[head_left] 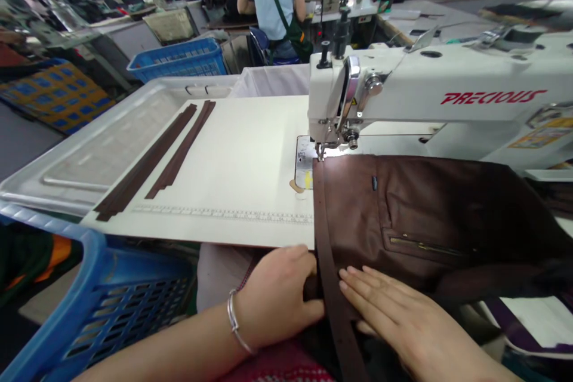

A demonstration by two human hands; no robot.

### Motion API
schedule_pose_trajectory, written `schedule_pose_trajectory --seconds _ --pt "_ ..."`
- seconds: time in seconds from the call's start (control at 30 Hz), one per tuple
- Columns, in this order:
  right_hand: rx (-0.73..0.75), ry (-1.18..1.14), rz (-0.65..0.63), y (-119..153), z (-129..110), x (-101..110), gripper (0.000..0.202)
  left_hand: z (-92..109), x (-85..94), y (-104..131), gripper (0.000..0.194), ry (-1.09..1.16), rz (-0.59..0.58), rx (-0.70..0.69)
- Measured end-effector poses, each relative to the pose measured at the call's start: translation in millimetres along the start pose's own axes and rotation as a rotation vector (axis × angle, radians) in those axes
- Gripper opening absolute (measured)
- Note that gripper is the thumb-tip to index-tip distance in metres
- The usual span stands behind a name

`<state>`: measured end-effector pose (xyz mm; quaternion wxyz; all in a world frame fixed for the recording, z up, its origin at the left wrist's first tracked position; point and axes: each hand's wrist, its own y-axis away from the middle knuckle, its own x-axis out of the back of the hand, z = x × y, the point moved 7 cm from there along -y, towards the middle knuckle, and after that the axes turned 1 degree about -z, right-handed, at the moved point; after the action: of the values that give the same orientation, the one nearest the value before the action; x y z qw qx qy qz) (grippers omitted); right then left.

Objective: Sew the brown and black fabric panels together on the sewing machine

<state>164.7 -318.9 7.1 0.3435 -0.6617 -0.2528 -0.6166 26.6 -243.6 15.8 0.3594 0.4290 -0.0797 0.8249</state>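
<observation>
A dark brown leather-like panel (430,209) with a zipped pocket (421,245) lies to the right, its upper left corner under the presser foot (320,152) of a white sewing machine (403,83). Along the panel's left edge runs a long brown strip (329,262), which hangs over the table's front edge toward me. My left hand (282,295), wearing a silver bangle (235,322), is closed at the strip's left side; its fingertips are partly hidden. Flat on the panel, just right of the strip, rests my right hand (394,316) with its fingers stretched out.
Two bundles of brown strips, a wider one (147,161) and a narrower one (181,149), lie on the white table (250,161) beyond a printed ruler (224,213). A blue basket (111,292) stands at front left. A person (277,0) sits further back.
</observation>
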Motion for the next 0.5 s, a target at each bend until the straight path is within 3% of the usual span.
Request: schedule_pose_trajectory --seconds 0.03,0.1,0.2,0.3,0.37,0.5 --pt "-0.005 -0.018 0.018 -1 0 1 0.044 3 12.6 -2 0.03 -0.158 0.096 -0.024" --pt "-0.044 -0.029 0.059 -4 1 2 0.041 8 23.2 -8 0.027 -0.316 0.178 -0.095" --pt "-0.117 0.036 0.121 -11 -1 5 0.045 10 20.2 -14 0.017 -0.289 0.168 -0.179" --pt "-0.2 0.096 0.123 -14 4 5 0.052 8 20.1 -13 0.019 -0.276 0.251 -0.231" --pt "-0.304 0.068 0.092 -11 18 4 0.058 9 19.2 -11 0.03 -0.342 0.294 -0.311" --pt "-0.43 0.016 0.076 7 53 -1 0.069 10 11.1 -11 0.042 -0.422 0.231 -0.473"
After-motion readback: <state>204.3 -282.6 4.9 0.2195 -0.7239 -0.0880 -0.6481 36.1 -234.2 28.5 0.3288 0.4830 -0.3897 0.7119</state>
